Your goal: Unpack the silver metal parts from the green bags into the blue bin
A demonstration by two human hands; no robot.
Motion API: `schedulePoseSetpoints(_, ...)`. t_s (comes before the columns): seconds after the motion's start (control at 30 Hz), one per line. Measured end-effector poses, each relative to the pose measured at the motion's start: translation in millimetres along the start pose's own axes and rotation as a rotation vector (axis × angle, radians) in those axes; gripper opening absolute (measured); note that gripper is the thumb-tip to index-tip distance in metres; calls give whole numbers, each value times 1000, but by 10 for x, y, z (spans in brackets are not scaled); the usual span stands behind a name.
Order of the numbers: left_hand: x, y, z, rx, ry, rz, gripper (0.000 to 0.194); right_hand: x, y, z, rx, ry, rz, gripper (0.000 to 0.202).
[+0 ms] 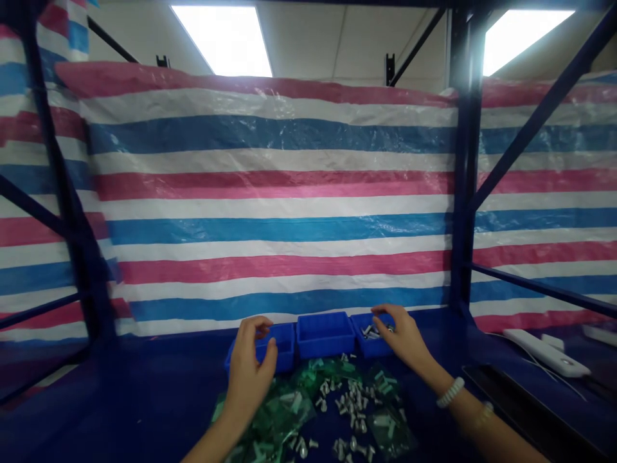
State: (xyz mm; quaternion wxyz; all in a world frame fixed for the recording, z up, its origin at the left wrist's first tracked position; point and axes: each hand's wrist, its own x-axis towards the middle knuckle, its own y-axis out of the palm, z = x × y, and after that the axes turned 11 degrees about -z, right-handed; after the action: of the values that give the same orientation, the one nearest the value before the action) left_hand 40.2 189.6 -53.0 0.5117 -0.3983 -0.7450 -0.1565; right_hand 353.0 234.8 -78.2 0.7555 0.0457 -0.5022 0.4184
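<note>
My left hand (253,360) hovers over the left blue bin (285,344), its thumb apart from its curled fingers and nothing visible between them. Above the right blue bin (369,347), which holds silver screws (371,332), my right hand (402,334) reaches in from the right with thumb and fingers spread. Between these two stands the middle blue bin (325,344), with no parts showing in it. Loose silver screws (354,399) lie scattered in front of the bins. Green-tinted plastic bags (279,418) with small pieces inside lie around them, partly behind my left forearm.
A dark blue shelf surface (159,392) carries everything. Blue metal posts (465,193) rise on both sides, with a striped plastic sheet (279,231) behind. At right lie a white power strip (547,354) with a cable and a flat black object (525,405).
</note>
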Motion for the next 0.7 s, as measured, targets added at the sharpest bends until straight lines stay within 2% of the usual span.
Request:
schedulePoseSetpoints(0.1, 55, 2, 92, 150, 82, 231, 25, -101, 23, 149, -113, -131, 201, 32)
schedulePoseSetpoints(0.2, 56, 32, 126, 285, 89, 449, 31, -202, 81, 257, -312, -226, 416, 48)
schedulePoseSetpoints(0.3, 30, 72, 147, 337, 113, 605, 38, -263, 148, 270, -382, -236, 481, 51)
schedulePoseSetpoints(0.4, 7, 106, 186, 348, 151, 676, 39, -283, 185, 241, -388, -208, 487, 45)
schedulePoseSetpoints(0.57, -3, 116, 236, 344, 136, 703, 41, -289, 208, 183, -330, -174, 484, 37)
schedulePoseSetpoints(0.7, -21, 118, 246, 356, 190, 732, 39, -288, 238, 135, -293, -155, 501, 37)
